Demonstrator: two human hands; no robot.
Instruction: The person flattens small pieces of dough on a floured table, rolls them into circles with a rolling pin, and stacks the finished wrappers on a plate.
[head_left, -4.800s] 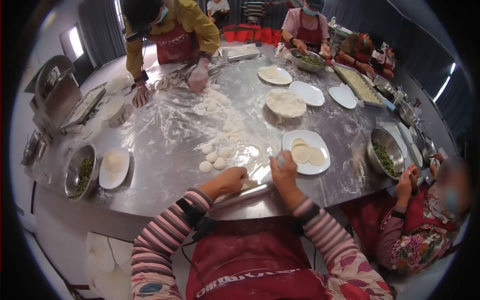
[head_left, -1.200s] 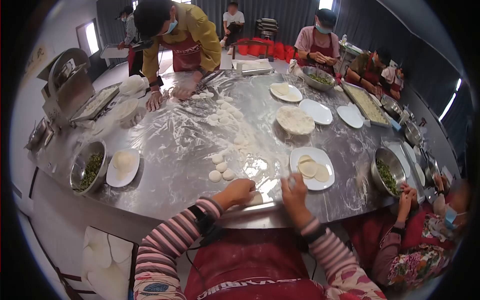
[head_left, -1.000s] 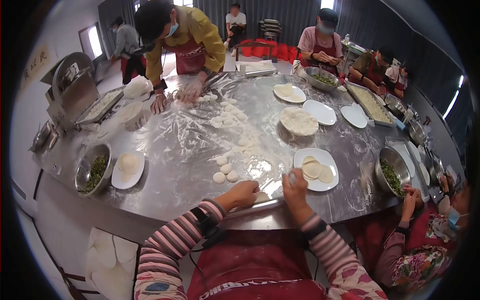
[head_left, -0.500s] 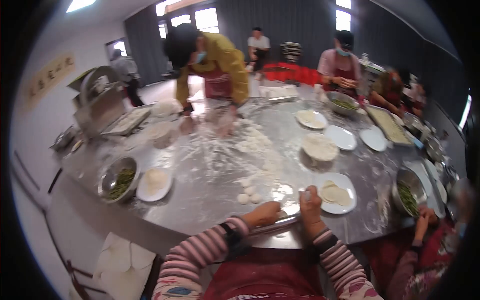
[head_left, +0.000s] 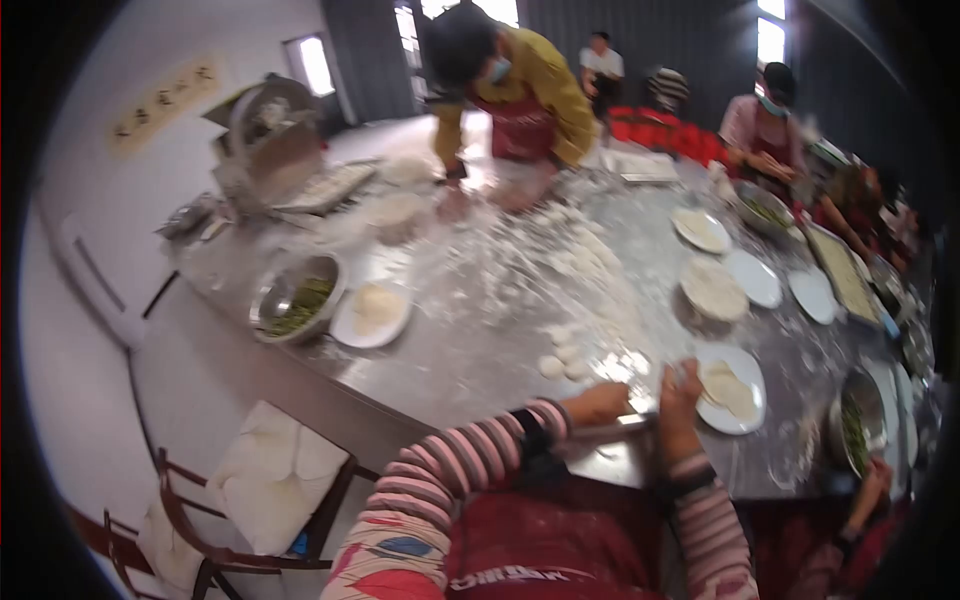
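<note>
My left hand [head_left: 598, 403] is closed low over the near edge of the steel table [head_left: 480, 370]. Close to its right, my right hand [head_left: 680, 395] has its fingers curled upward. A blurred, pale bar-like shape [head_left: 615, 427] runs between the two; its kind cannot be made out, and what each hand grips is hidden. Several small dough balls [head_left: 563, 357] sit just beyond my left hand. Beside my right hand, a white plate [head_left: 748, 418] carries flat round dough wrappers [head_left: 727, 389].
At left stand a steel bowl of green filling [head_left: 298, 298] and a plate with dough [head_left: 372, 313]. Loose flour [head_left: 560, 250] covers the middle. A person in yellow [head_left: 540, 80] works opposite. On the right, a co-worker's hand [head_left: 875, 480] is at another bowl [head_left: 858, 410]. Chairs [head_left: 265, 485] stand lower left.
The view has swung left, so the table and people appear shifted right. My hands stay close together at the table's near edge, the right one with its fingers more raised.
</note>
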